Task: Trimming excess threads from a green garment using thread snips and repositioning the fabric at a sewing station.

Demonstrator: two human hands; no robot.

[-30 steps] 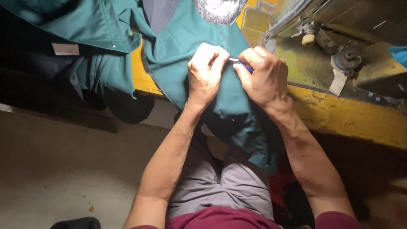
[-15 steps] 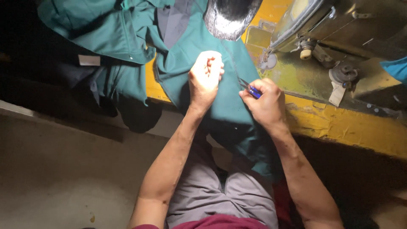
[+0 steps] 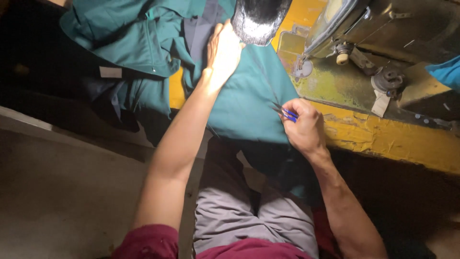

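Observation:
A teal green garment (image 3: 249, 103) lies spread over the yellow table edge (image 3: 383, 139) and hangs down toward my lap. My left hand (image 3: 223, 53) reaches far forward, palm down and fingers together, flat on the cloth beside a bright lamp shade (image 3: 258, 19). My right hand (image 3: 303, 125) rests at the near right edge of the cloth, closed around small blue-handled thread snips (image 3: 286, 112) whose dark tips point left over the fabric.
A sewing machine (image 3: 378, 38) with worn metal body stands at the upper right on the yellow table. More teal cloth (image 3: 129, 38) is piled at the upper left over dark fabric. A grey floor (image 3: 62, 192) lies to the left.
My left hand has left my right hand and slid forward over the cloth toward the lamp. My right hand with the snips has dropped back to the near edge.

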